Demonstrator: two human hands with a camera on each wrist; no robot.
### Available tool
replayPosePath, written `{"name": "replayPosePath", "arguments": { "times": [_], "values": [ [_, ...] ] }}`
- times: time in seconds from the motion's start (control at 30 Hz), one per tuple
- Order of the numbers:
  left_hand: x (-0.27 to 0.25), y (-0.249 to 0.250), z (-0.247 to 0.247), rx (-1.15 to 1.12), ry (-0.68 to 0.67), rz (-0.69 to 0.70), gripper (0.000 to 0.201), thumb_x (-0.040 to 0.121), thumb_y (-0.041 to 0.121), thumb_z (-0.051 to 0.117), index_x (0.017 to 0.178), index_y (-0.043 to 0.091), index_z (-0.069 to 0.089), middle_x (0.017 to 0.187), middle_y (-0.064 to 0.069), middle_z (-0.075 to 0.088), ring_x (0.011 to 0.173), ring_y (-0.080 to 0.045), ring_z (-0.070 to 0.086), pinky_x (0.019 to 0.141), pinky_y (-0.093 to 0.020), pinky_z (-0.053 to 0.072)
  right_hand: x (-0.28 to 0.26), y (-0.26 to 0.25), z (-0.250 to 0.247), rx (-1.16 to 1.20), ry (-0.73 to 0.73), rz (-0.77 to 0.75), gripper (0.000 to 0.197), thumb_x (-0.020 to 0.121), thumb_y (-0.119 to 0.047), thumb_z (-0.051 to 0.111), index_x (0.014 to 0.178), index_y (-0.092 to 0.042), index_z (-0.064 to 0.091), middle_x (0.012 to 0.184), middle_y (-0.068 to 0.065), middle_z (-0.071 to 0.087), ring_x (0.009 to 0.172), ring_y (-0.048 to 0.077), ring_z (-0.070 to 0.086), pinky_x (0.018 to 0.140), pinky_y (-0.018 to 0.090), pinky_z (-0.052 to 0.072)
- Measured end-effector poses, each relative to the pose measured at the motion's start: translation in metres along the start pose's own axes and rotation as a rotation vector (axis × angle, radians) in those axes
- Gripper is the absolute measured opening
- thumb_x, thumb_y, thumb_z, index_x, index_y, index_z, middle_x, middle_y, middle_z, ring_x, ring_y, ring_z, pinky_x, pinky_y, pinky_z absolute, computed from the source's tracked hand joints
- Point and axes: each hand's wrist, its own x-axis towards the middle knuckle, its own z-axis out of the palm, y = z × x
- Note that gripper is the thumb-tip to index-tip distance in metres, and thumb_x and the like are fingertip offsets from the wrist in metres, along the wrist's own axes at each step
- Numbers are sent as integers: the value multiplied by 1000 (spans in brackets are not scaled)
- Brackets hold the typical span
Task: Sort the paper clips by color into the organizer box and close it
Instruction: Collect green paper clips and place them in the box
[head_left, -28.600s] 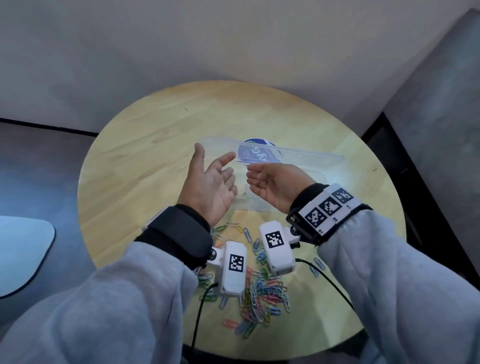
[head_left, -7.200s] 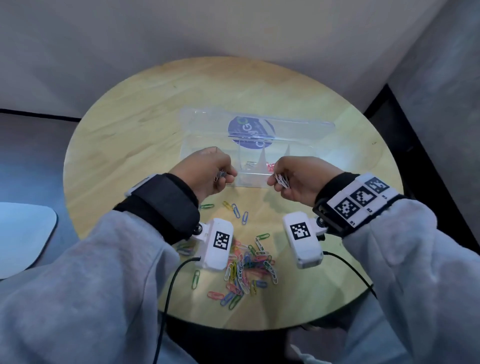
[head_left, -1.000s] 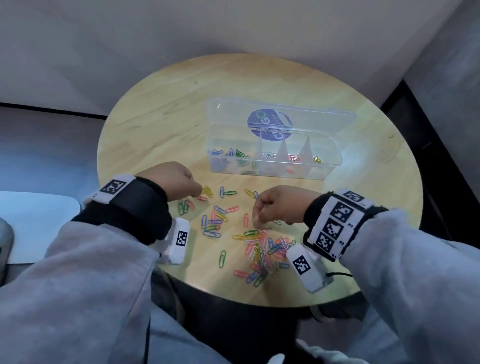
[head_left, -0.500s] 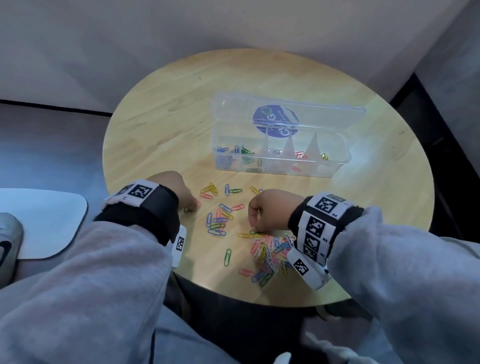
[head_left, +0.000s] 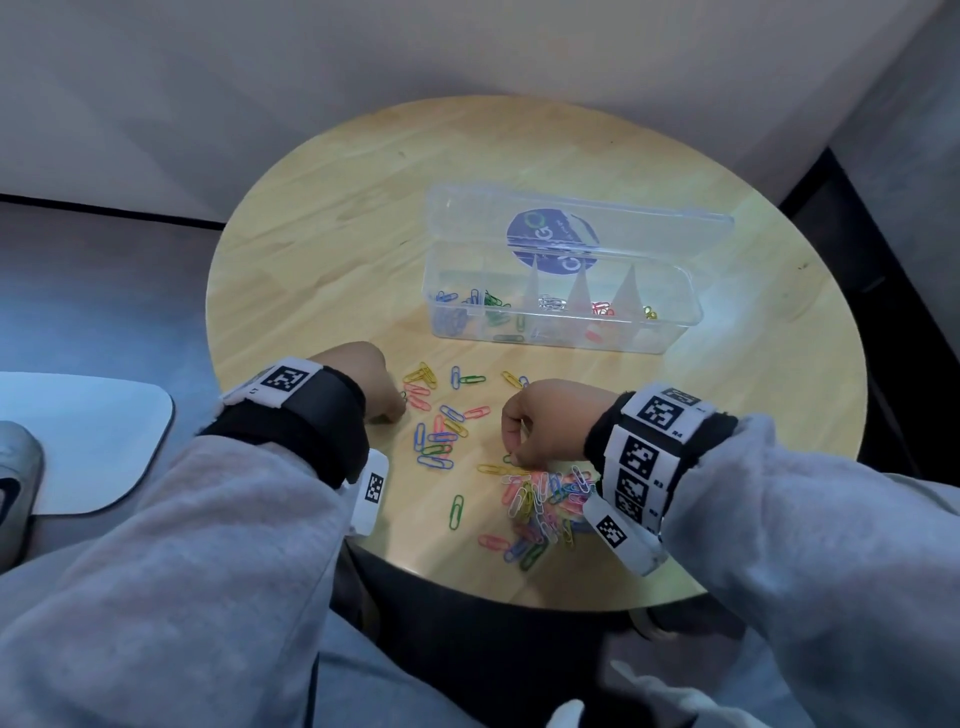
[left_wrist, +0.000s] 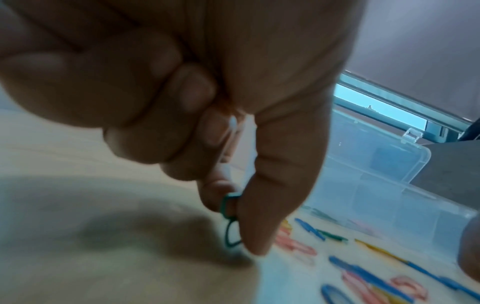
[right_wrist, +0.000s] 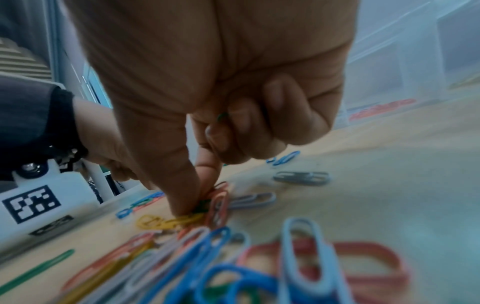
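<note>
The clear organizer box (head_left: 561, 344) stands on the far side of the table with its lid (head_left: 576, 228) up; its compartments hold blue, green, white, red and yellow clips. Loose paper clips (head_left: 441, 415) lie scattered between my hands, and a mixed pile (head_left: 540, 512) sits near the front edge. My left hand (head_left: 387, 402) (left_wrist: 233, 218) pinches a green paper clip (left_wrist: 230, 222) between thumb and forefinger, just above the wood. My right hand (head_left: 517, 449) (right_wrist: 200, 202) pinches a green clip (right_wrist: 201, 206) at the pile's far edge. Its curled fingers (right_wrist: 241, 123) hold another green clip.
The round wooden table (head_left: 337, 218) ends close to my body, with the pile near that edge. A white rounded surface (head_left: 78, 441) lies off to the left. Grey walls stand behind the table and a dark strip of floor (head_left: 883, 260) runs along the right.
Both hands have come down and back toward me. The right hand went from the scattered clips to the pile; the left now pinches a green clip at the table.
</note>
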Motion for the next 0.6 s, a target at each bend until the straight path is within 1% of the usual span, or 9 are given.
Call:
{"name": "replayPosePath", "arguments": {
  "times": [0.1, 0.17, 0.23, 0.3, 0.37, 0.43, 0.47, 0.53, 0.6],
  "values": [
    [-5, -2, -9, -95, 8, 41, 14, 73, 27, 70, 73, 13, 66, 64, -4, 53, 66, -24, 50, 58, -24, 34, -1, 0, 1, 10, -25, 16, 7, 79, -10, 58, 79, -17, 61, 64, -5, 56, 64, 14, 52, 55, 22, 42],
    [-7, -3, -15, -272, -35, 90, 16, 72, 25, 70, 69, 11, 63, 59, -5, 47, 57, -23, 41, 57, -24, 31, -2, 1, 2, 39, -40, 24, 6, 76, -12, 60, 75, -17, 62, 69, 0, 62, 64, 16, 55, 58, 23, 45],
    [-11, -1, -19, -518, -125, 120, 18, 73, 17, 66, 64, 9, 54, 57, -5, 44, 51, -21, 36, 53, -22, 29, -2, 4, 1, 94, -37, 36, 6, 75, -14, 62, 70, -17, 61, 70, 1, 63, 64, 16, 56, 61, 25, 48],
    [-15, 3, -21, -749, -214, 132, 22, 81, 4, 54, 61, 9, 46, 58, -6, 44, 44, -15, 42, 47, -17, 32, -2, 9, -4, 175, -21, 46, 11, 75, -15, 64, 66, -18, 59, 69, 0, 63, 61, 14, 53, 62, 26, 48],
    [-20, 7, -22, -951, -304, 162, 17, 74, 2, 53, 62, 10, 44, 56, -5, 47, 39, -10, 45, 38, -13, 35, -2, 14, -10, 342, -23, 54, 15, 77, -13, 63, 64, -17, 57, 63, 1, 60, 53, 14, 46, 55, 24, 42],
    [-25, 7, -25, -1123, -380, 194, 9, 60, 8, 50, 63, 13, 43, 55, -4, 50, 40, -10, 46, 36, -12, 36, -3, 19, -16, 661, -46, 70, 20, 81, -3, 59, 64, -12, 53, 52, 3, 55, 42, 13, 41, 45, 22, 36],
    [-27, 7, -26, -1183, -403, 215, 9, 58, 9, 48, 63, 15, 42, 56, -4, 50, 41, -10, 46, 36, -11, 36, -3, 22, -18, 832, -60, 76, 24, 83, 2, 55, 63, -10, 50, 48, 2, 53, 38, 11, 41, 41, 19, 35],
    [-28, 6, -27, -1272, -433, 244, 10, 58, 8, 47, 59, 16, 42, 58, -5, 51, 42, -11, 45, 34, -12, 36, -3, 25, -19, 1064, -74, 73, 31, 86, 9, 49, 62, -10, 46, 52, 3, 55, 37, 7, 44, 37, 15, 37],
    [-29, 5, -28, -1326, -461, 276, 12, 58, 6, 48, 53, 17, 45, 59, -7, 51, 42, -11, 44, 33, -12, 35, -2, 25, -18, 1158, -66, 61, 33, 86, 12, 46, 63, -11, 44, 61, 7, 53, 38, 6, 46, 35, 14, 37]
  ]
}}
